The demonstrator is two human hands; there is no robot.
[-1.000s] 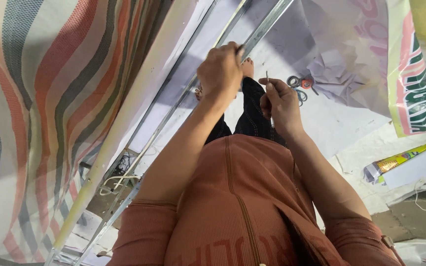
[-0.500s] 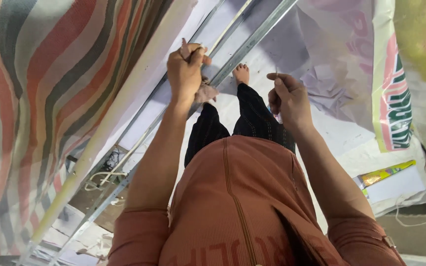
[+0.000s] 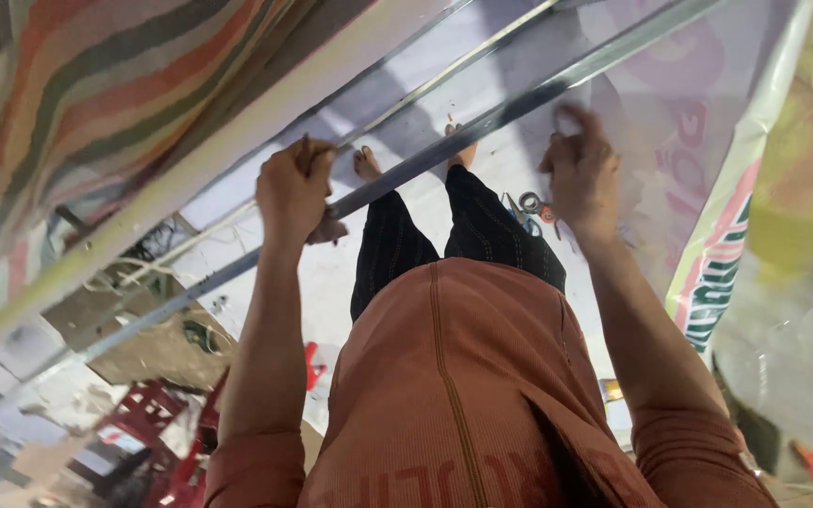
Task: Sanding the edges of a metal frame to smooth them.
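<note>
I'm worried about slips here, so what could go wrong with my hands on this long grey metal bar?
The left hand alone grips the long grey metal bar; the right hand is blurred beside the pale printed plastic sheet, so the bar might twist or drop toward the bare feet. Red-handled scissors lie on the floor nearby, perhaps a stepping hazard.

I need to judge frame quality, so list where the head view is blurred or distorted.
Head view: the right hand is smeared by motion blur; the left hand on the metal rail is sharper; the striped fabric at the left edge is soft and stretched by the wide lens.
</note>
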